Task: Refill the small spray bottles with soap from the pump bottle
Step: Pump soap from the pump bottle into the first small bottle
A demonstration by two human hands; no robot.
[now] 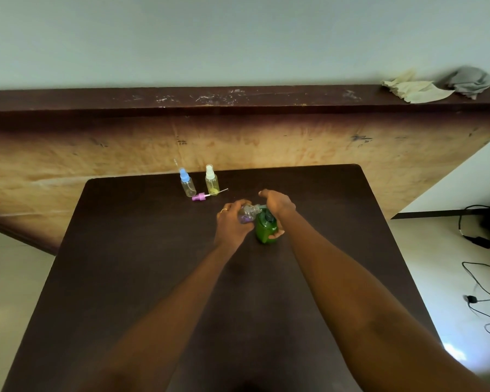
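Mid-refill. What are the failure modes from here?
1. The left hand holds the small bottle tilted at the pump bottle nozzle. Its mouth looks narrow, so a hard press by the right hand may put soap on the table.
2. The pink sprayer lies loose just beyond the hands and could get knocked away.
3. The blue-capped bottle and white-capped bottle stand close behind and could tip.

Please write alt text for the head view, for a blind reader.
The left hand holds a small clear bottle beside the green pump bottle, which the right hand grips from above. A blue-capped bottle and a white-capped bottle stand behind.
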